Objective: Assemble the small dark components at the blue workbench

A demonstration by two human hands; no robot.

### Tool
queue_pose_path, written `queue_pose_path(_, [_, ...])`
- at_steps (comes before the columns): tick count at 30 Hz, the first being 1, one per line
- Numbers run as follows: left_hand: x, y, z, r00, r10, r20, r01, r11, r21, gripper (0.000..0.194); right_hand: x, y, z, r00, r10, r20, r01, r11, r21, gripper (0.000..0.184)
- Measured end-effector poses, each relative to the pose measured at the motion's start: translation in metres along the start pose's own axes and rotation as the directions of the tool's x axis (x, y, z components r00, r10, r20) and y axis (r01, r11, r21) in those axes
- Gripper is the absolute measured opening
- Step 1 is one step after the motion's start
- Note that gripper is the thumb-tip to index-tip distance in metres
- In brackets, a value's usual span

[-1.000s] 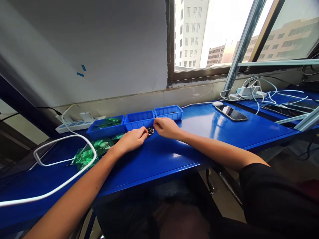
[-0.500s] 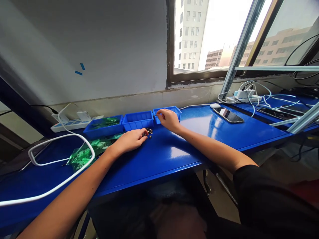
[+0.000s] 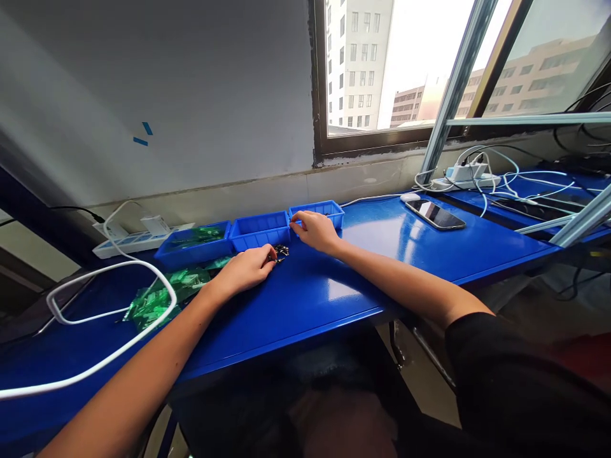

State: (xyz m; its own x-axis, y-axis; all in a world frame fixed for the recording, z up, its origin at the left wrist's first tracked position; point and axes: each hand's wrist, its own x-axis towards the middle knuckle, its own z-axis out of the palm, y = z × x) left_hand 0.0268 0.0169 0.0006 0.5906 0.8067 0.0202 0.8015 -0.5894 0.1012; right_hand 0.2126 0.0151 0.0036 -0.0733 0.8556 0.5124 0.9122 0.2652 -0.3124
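My left hand [image 3: 245,268] rests on the blue table [image 3: 334,286], fingers curled and pinched at a small pile of dark parts [image 3: 281,250]. My right hand [image 3: 315,230] is at the front edge of the right blue bin [image 3: 329,210], fingers closed in a pinch; what they hold is too small to name. The middle blue bin [image 3: 260,227] stands just behind the dark pile. The left blue bin [image 3: 191,245] holds green bags.
Green plastic bags [image 3: 157,296] lie left of my left hand, crossed by a thick white cable [image 3: 119,337]. A white power strip [image 3: 128,240] sits by the wall. A phone [image 3: 434,214] and another power strip with cables [image 3: 465,175] lie at the right.
My right hand left the dark pile, rose to the right bin, and has now come down to its front edge. My left hand stayed at the pile.
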Motion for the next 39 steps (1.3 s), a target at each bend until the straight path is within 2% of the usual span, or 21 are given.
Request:
queue_pose_path(4, [0.0,-0.001,0.001,1.0,-0.006,-0.024,0.006,1.0,-0.007,0.024,-0.011,-0.007,0.001,0.992,-0.116,0.043,0.114,0.992,0.052,0.021])
queue_pose_path(10, [-0.001,0.0,0.0,0.999,-0.014,-0.044,0.013,1.0,-0.028,0.027,-0.024,-0.016,0.009,0.949,-0.264,0.169,0.251,0.963,0.099,0.019])
queue_pose_path(15, [-0.003,-0.006,-0.004,0.999,0.042,-0.015,-0.042,0.999,-0.009,0.029,-0.025,-0.017,0.011,0.934,-0.296,0.201,0.276,0.953,0.123,0.017])
queue_pose_path(20, [-0.004,-0.008,-0.007,0.999,0.029,0.022,-0.029,0.999,0.019,0.026,-0.026,-0.017,0.011,0.92,-0.318,0.23,0.287,0.945,0.16,0.017])
queue_pose_path(23, [-0.004,-0.008,-0.006,1.0,0.031,0.003,-0.031,0.999,0.019,0.023,-0.026,-0.017,0.012,0.914,-0.328,0.238,0.296,0.941,0.164,0.018])
queue_pose_path(25, [-0.004,-0.006,-0.006,0.999,0.038,-0.033,-0.039,0.999,-0.033,0.021,-0.026,-0.018,0.012,0.913,-0.327,0.242,0.293,0.942,0.165,0.018])
queue_pose_path(28, [-0.003,-0.001,-0.007,0.994,0.029,-0.108,-0.053,0.973,-0.225,0.019,-0.026,-0.018,0.012,0.919,-0.313,0.24,0.28,0.946,0.16,0.02])
queue_pose_path(32, [-0.003,0.006,-0.008,0.981,-0.051,-0.188,-0.052,0.861,-0.506,0.023,-0.027,-0.019,0.011,0.94,-0.284,0.19,0.262,0.956,0.134,0.025])
queue_pose_path(36, [-0.001,0.009,-0.003,0.977,-0.111,-0.182,-0.032,0.77,-0.638,0.03,-0.029,-0.021,0.009,0.934,-0.311,0.176,0.297,0.949,0.102,0.017])
queue_pose_path(39, [0.0,0.008,-0.001,0.987,-0.076,-0.141,-0.037,0.747,-0.664,0.033,-0.03,-0.023,0.007,0.934,-0.308,0.18,0.297,0.951,0.086,0.014])
